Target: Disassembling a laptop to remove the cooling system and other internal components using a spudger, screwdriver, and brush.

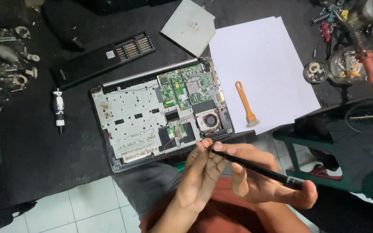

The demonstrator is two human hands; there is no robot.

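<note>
— Two hands are up in front of you, close over the near edge of the opened laptop. Your right hand is closed around a slim black screwdriver, shaft pointing left and up. Your left hand has its fingertips pinched together right at the tip, on something too small to make out.

— Where does that put you in the work?

— It looks like you're tending the driver's tip, seating or clearing a bit or a tiny screw, rather than working on the machine itself. The laptop lies on the dark surface with its keyboard deck off, green circuit board and small fan bare.

— What does the next move call for?

— By my reckoning, a steady pinch, since whatever sits at the tip could drop into the chassis just below. If you need another bit, the black bit case lies open beyond the laptop, with a second black-and-white driver to its left. The orange-handled brush rests on the white paper to the right, well clear of your hands.
</note>
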